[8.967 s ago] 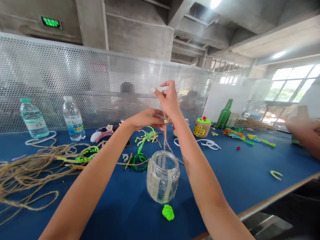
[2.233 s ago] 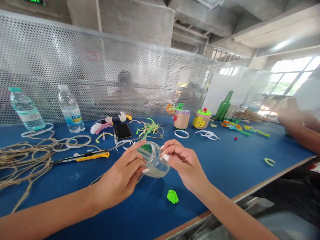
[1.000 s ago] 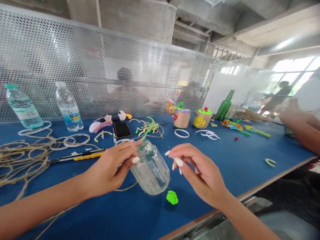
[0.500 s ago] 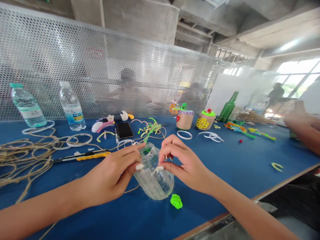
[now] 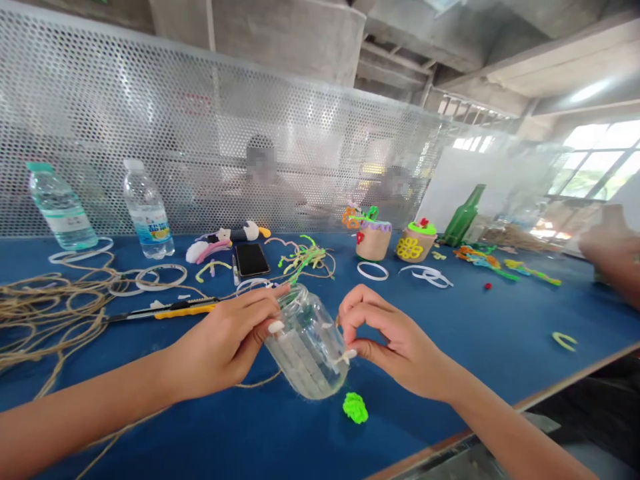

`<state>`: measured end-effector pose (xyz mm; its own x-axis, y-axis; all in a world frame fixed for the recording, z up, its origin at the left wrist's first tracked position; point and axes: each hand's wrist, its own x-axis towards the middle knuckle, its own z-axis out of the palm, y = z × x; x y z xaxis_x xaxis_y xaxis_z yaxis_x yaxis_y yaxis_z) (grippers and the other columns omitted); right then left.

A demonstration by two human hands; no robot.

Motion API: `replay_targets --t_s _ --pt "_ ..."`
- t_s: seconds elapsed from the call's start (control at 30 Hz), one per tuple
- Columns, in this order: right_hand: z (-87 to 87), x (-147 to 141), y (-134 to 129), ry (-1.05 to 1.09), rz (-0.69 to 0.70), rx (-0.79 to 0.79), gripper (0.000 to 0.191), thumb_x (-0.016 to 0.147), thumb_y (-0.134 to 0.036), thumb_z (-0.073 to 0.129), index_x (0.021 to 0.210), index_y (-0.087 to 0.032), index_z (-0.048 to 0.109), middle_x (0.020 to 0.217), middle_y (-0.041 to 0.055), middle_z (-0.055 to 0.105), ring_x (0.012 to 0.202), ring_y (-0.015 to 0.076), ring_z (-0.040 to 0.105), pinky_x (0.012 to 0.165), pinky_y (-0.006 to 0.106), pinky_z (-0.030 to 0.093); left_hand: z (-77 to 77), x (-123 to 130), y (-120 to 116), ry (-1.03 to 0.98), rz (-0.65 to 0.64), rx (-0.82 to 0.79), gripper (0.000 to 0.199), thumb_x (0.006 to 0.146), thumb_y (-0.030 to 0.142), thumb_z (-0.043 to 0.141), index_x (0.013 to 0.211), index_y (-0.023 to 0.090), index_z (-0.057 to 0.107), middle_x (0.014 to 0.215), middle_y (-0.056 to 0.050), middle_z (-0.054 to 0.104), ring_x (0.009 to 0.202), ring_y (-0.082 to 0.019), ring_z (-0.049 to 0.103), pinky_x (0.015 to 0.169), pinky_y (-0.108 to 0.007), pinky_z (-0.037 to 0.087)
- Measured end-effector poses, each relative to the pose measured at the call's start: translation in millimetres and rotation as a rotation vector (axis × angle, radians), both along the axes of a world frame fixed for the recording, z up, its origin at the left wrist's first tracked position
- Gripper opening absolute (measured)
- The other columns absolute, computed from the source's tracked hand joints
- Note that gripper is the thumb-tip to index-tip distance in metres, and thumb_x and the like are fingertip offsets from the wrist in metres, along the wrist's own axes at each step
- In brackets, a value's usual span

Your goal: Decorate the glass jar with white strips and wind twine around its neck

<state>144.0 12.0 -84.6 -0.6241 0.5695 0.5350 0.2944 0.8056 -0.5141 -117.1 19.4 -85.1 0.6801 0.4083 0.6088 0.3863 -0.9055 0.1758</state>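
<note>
A clear glass jar (image 5: pixel 313 357) leans tilted on the blue table, with pale strips along its side. My left hand (image 5: pixel 233 333) is closed on the jar near its neck, thumb on the near side. My right hand (image 5: pixel 387 337) is by the jar's right side, its thumb and forefinger pinched at a small whitish scrap (image 5: pixel 344 358). What the scrap is made of is too small to tell. Just below the jar lies a bright green fuzzy ball (image 5: pixel 355 407).
Tangled twine (image 5: pixel 55 310), a yellow utility knife (image 5: pixel 185 311) and a phone (image 5: pixel 251 259) lie leftward. Two water bottles (image 5: pixel 150 223) stand behind. Two twine-wrapped pots (image 5: pixel 373 241) and a green bottle (image 5: pixel 463 220) stand at the back. Another person's blurred hand (image 5: pixel 613 247) is at far right.
My right hand has moved right and slightly down along the jar with the whitish scrap at its fingertips. My left hand keeps its hold on the jar.
</note>
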Motion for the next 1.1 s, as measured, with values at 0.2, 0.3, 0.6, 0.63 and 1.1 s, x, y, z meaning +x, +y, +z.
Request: replay_targets --t_s 0.2,0.3,0.6,0.63,1.1 --pt "-3.0 -4 4 0.133 -0.055 0.1 0.036 0.083 -0.034 0.067 0.113 -0.023 0.051 0.097 0.0033 0.052 0.086 0.0148 0.05 0.074 0.027 0.046 0.2 1 -1 0.022 -0.015 -0.053 0.018 0.093 0.006 0.036 0.091 0.017 0.051 0.09 -0.006 0.061 0.122 -0.022 0.051 0.096 -0.031 0.049" --pt "-0.6 -12 3 0.064 -0.064 0.144 0.014 0.087 -0.028 0.062 0.098 -0.021 0.056 0.094 0.0028 0.05 0.088 0.0144 0.05 0.078 0.027 0.046 0.0 2 -4 0.025 -0.029 -0.059 0.018 0.093 0.006 0.036 0.092 0.017 0.05 0.09 -0.005 0.06 0.125 -0.022 0.049 0.099 -0.03 0.048" --pt "-2.0 -13 -5 0.063 -0.089 0.203 0.01 0.09 -0.021 0.057 0.08 -0.018 0.059 0.087 0.0017 0.046 0.082 0.0113 0.05 0.074 0.023 0.045 0.0 0 -6 0.039 -0.07 -0.134 0.018 0.092 0.003 0.034 0.09 0.016 0.047 0.089 -0.004 0.054 0.107 -0.017 0.055 0.105 -0.035 0.043" --pt "-3.2 -12 -7 0.064 -0.092 0.207 0.01 0.09 -0.02 0.057 0.081 -0.018 0.059 0.087 0.0018 0.046 0.081 0.0112 0.05 0.073 0.023 0.045 0.2 0 -7 0.039 -0.078 -0.148 0.018 0.092 0.003 0.035 0.089 0.016 0.046 0.089 -0.004 0.054 0.102 -0.016 0.056 0.105 -0.036 0.043" --pt "-21.1 22 -27 0.051 -0.241 0.222 0.007 0.089 -0.02 0.058 0.082 -0.021 0.06 0.085 0.0028 0.05 0.076 0.0134 0.053 0.065 0.024 0.048 -4.5 -7 3 -0.043 -0.046 -0.068 0.019 0.091 0.004 0.037 0.089 0.017 0.05 0.085 -0.004 0.057 0.111 -0.02 0.057 0.094 -0.03 0.05"
